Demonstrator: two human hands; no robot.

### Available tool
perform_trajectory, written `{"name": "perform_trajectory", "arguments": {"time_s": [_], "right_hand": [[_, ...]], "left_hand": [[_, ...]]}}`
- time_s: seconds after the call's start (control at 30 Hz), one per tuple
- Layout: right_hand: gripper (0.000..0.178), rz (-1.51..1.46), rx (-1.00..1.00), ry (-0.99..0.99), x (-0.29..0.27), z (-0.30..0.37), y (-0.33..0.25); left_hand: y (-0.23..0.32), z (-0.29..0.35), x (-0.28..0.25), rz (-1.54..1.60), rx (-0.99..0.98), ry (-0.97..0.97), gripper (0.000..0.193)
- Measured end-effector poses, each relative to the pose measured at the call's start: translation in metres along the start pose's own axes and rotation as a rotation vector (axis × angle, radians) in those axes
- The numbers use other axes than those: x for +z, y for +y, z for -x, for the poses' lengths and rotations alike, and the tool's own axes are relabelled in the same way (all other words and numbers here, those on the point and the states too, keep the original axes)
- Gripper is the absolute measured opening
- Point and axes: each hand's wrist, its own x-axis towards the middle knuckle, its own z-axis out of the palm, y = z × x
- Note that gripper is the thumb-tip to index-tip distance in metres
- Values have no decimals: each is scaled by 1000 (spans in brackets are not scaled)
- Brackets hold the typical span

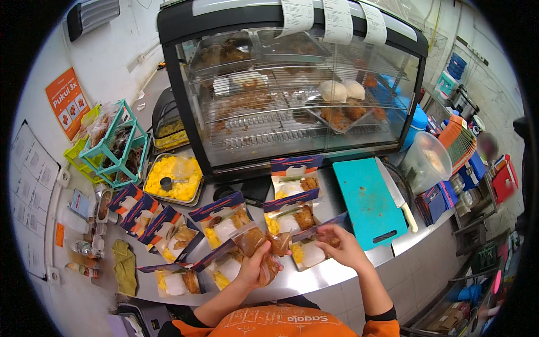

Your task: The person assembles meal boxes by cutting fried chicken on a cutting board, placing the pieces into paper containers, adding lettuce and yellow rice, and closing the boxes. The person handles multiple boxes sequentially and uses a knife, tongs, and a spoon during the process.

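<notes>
My left hand (pixel 259 271) is closed round several small clear plastic bags of brown sauce (pixel 276 244), which bulge out above and below the fingers. Just to the right, over an open meal box (pixel 307 254) with white rice, yellow egg and fried chicken, hovers my right hand (pixel 343 248). Its fingers are bent, with a gap between thumb and fingertips, and I make out nothing held in it. More open boxes with rice, egg and chicken surround my hands, such as one box (pixel 224 229) behind the left hand and another box (pixel 178 282) at the near left.
Right of the boxes lies a teal cutting board (pixel 365 202) with a white-handled knife (pixel 397 195) along its edge. A glass display warmer (pixel 292 95) stands behind. At the left are a tray of yellow scrambled egg (pixel 174 174), a teal basket (pixel 115 147) and a green cloth (pixel 124 268).
</notes>
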Motion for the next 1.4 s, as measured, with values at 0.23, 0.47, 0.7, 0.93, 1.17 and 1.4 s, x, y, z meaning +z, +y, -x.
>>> {"name": "perform_trajectory", "arguments": {"time_s": [0.23, 0.47, 0.7, 0.93, 1.17, 1.4], "right_hand": [[14, -228, -24, -438, -6, -44, -50], [22, 743, -488, -152, -2, -108, -27], [39, 4, -292, -417, 29, -105, -48], [14, 53, -336, -276, -22, -136, -57], [62, 688, -324, -172, -15, -204, -5], [51, 128, -94, -19, 7, -130, -37]], "left_hand": [[-22, -10, 20, -109, -70, 23, 36], [-8, -6, -4, -194, -31, 186, 28], [-8, -12, -8, -472, -102, 79, 24], [24, 11, -10, -178, -313, 89, 17], [205, 71, -45, -193, 682, 682, 23], [526, 31, -167, -535, 1362, 944, 37]]}}
